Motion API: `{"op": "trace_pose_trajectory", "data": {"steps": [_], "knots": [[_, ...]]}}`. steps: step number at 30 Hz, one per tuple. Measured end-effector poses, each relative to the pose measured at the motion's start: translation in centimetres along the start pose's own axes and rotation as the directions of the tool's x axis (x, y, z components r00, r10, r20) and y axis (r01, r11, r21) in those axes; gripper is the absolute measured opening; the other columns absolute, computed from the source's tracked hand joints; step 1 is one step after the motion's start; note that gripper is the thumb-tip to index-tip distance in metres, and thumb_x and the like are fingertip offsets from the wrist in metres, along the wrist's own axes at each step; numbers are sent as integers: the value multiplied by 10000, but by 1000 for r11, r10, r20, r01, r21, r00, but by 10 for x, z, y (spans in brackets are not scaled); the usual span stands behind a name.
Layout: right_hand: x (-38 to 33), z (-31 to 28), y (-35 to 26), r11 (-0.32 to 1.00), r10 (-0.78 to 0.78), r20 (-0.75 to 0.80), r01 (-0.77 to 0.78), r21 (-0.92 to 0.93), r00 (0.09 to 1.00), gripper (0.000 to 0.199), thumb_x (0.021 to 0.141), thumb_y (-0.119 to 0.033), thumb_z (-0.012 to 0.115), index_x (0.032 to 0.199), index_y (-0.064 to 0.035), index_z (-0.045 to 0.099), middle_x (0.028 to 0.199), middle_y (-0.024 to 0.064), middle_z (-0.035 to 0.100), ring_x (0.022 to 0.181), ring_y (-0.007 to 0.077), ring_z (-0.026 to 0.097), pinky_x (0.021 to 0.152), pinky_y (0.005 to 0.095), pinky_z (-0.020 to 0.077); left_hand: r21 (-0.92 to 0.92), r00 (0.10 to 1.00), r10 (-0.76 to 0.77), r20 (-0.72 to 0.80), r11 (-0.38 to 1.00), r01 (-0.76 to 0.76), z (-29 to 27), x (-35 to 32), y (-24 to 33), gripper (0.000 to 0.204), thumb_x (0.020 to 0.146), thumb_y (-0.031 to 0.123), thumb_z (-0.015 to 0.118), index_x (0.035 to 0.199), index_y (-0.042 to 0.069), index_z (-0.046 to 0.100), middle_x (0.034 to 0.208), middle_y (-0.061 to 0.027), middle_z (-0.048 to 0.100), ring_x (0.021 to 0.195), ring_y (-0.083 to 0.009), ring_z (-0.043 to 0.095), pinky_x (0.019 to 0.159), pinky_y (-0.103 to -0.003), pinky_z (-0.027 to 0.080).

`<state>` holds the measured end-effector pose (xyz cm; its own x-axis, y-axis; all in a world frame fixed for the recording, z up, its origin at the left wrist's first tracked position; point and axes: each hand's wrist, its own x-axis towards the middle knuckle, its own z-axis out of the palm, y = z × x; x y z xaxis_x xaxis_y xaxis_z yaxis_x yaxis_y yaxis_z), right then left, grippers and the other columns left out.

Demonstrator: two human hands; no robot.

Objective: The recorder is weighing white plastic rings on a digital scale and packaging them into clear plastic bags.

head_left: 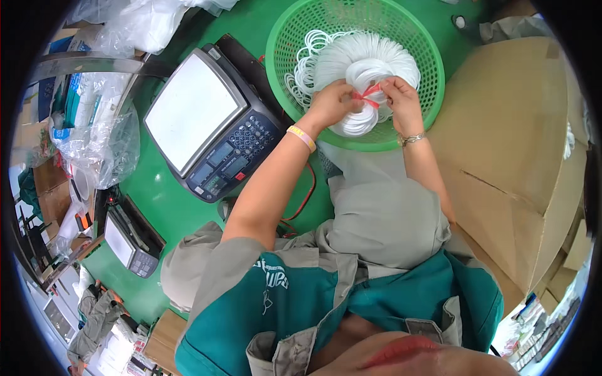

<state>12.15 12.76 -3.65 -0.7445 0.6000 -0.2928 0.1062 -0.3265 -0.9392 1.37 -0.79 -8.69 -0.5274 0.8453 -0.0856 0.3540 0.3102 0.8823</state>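
Both hands meet over a green plastic basket (280, 53) full of thin white rings (370, 53). A red tie strip (370, 93) runs around a bundle of white rings (355, 124) at the basket's near side. My left hand (333, 103) pinches the strip on its left, fingers closed. At the strip's other end, my right hand (401, 98) is closed too, thumb against fingers. Looser rings (305, 56) spill along the basket's left side. The bundle's underside is hidden.
Left of the basket stands a digital weighing scale (194, 113) with a white platform and keypad. A large cardboard box (501, 131) rises close on the right. Further left are a second scale (128, 244) and plastic bags (100, 138); a person (97, 319) appears lower left.
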Motion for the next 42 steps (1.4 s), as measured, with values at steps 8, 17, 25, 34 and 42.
{"op": "trace_pose_trajectory", "data": {"steps": [8,17,25,34,42], "knots": [[-15,-4,-43,958,-268,-49,272,87,962,88,874,-103,545,837,-26,569,684,-26,497,562,43,364,515,189,289,44,996,-84,-31,995,85,-18,12,27,187,746,325,631,815,151,632,969,-15,573,950,-247,531,820,-436,344],[-1,-16,-52,1000,-24,271,26,-4,962,293,918,-209,453,1051,25,569,986,93,620,921,171,587,823,267,455,-67,961,181,-208,978,-199,-40,19,40,130,695,207,707,780,124,655,1279,-125,427,1131,-304,440,936,-416,346],[19,-1,-11,383,-421,426,583,-717,801,185,832,-168,550,981,-84,620,1032,95,601,957,267,553,786,351,452,-186,990,139,-11,973,-138,-43,9,39,177,710,182,708,799,51,630,1332,-200,355,1169,-351,419,951,-387,372],[38,-27,-27,741,-502,-223,283,-609,835,229,853,-223,531,777,-43,651,701,77,640,671,154,606,646,265,455,-269,993,-15,-119,963,-18,-67,-17,9,108,747,118,667,831,59,634,1266,-205,442,1240,-323,359,1014,-362,259],[-4,2,-159,764,-631,-324,636,-103,705,232,875,-153,545,777,53,587,815,141,622,677,163,563,625,261,457,-771,950,-119,-288,617,-157,-71,29,64,50,814,36,586,861,43,570,770,22,562,684,-47,496,590,-180,380]]}}
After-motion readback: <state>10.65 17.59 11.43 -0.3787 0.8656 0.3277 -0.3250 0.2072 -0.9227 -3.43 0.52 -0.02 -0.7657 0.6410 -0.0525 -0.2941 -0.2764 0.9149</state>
